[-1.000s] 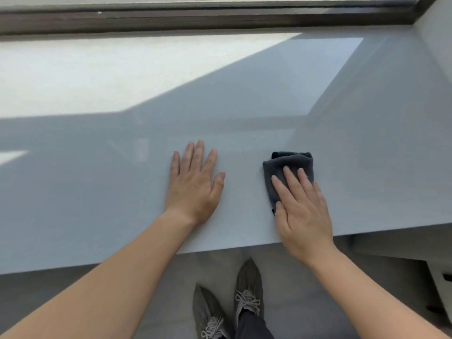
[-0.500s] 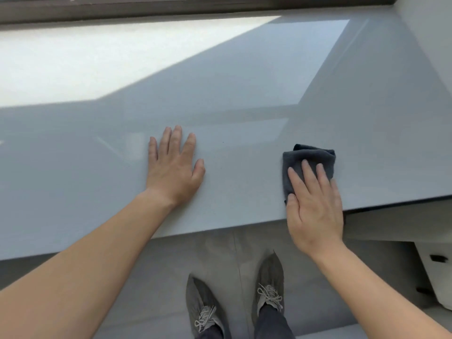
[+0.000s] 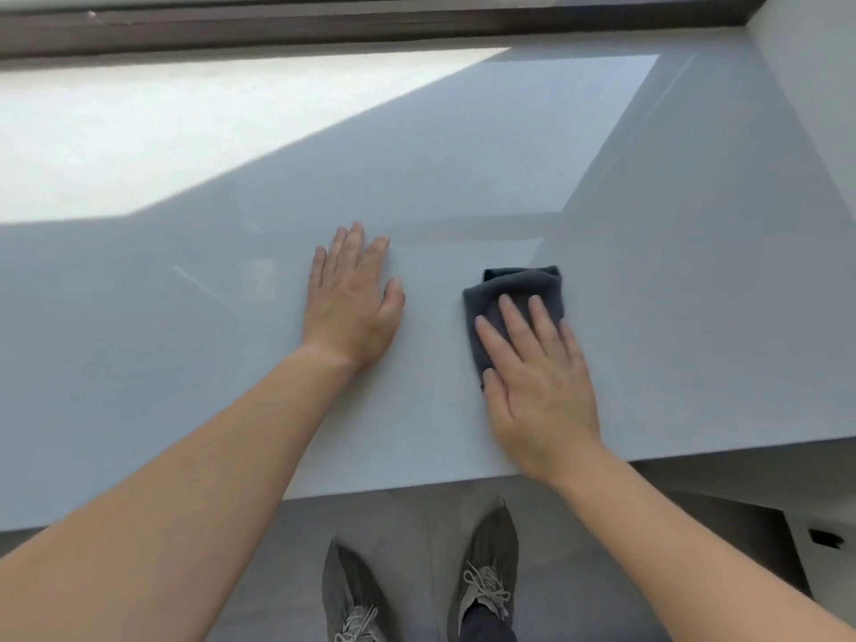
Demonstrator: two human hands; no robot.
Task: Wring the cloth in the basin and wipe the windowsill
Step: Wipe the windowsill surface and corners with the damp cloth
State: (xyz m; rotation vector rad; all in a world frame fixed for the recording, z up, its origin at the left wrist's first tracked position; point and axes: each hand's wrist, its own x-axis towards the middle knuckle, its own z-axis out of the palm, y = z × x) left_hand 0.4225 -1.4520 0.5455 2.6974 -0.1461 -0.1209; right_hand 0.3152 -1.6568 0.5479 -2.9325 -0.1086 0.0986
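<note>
A folded dark grey cloth (image 3: pixel 514 289) lies flat on the wide, glossy pale grey windowsill (image 3: pixel 463 169). My right hand (image 3: pixel 532 377) presses down on the cloth with fingers spread, covering its near half. My left hand (image 3: pixel 352 298) rests palm-down on the bare sill a little left of the cloth, fingers apart, holding nothing. No basin is in view.
A dark window frame (image 3: pixel 370 25) runs along the sill's far edge. A white wall (image 3: pixel 824 108) closes the sill on the right. Sunlight falls on the far left part. Below the near edge (image 3: pixel 417 484) are the grey floor and my shoes (image 3: pixel 486 586).
My right hand has slid the cloth along the sill, first right toward the near edge, then back left and farther in. My left hand stays flat on the sill.
</note>
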